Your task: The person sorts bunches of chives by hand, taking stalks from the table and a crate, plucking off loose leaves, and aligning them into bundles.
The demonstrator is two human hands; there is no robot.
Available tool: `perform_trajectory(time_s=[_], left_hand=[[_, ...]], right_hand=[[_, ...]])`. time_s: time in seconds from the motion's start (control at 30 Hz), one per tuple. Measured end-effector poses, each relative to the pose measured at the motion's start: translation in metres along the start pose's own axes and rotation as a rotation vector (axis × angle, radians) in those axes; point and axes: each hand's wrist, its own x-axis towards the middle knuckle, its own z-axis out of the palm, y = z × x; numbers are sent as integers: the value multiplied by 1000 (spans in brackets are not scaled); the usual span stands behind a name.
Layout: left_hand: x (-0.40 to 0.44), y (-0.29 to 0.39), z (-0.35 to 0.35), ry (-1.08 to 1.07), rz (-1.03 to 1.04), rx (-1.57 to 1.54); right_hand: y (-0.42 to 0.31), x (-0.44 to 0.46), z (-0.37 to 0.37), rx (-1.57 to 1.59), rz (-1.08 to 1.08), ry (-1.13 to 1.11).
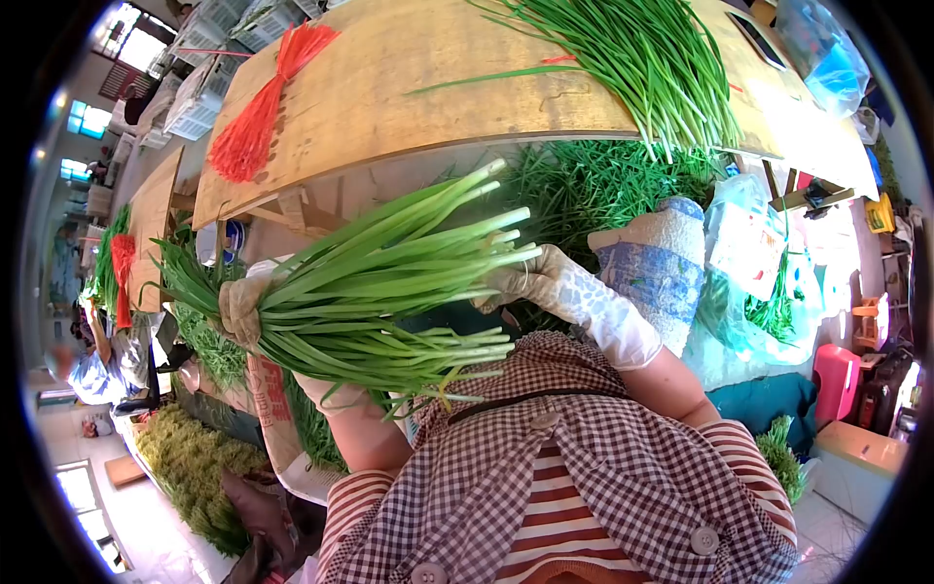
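A large bunch of garlic chives (pixel 389 268) lies across the front of my body, its pale stalk ends to the right and its leafy tips to the left. My left hand (pixel 243 313), in a soiled glove, is wrapped round the leafy part. At the stalk ends is my right hand (pixel 525 277), gloved and with a patterned white sleeve cover. Its fingers are curled in against the stalks; the fingertips are partly hidden.
The wooden table (pixel 409 97) ahead bears red ties (pixel 268 107), another pile of chives (pixel 632 68) and a phone (pixel 756 39). Loose greens (pixel 603 175) lie beneath it. A rolled cloth (pixel 652 263) and plastic bag (pixel 754 273) are at right. Another person (pixel 97 370) sits far left.
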Motion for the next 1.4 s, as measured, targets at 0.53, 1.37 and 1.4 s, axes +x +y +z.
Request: perform_trajectory(time_s=[0.53, 1.37, 1.4], left_hand=[[-17, 0, -8, -10, 5, 349], [59, 9, 26, -281, 131, -568], [60, 12, 19, -250, 158, -542]], right_hand=[[0, 8, 11, -1429, -357, 312], [65, -11, -123, -1103, -89, 958], [51, -17, -117, -1080, -77, 967]])
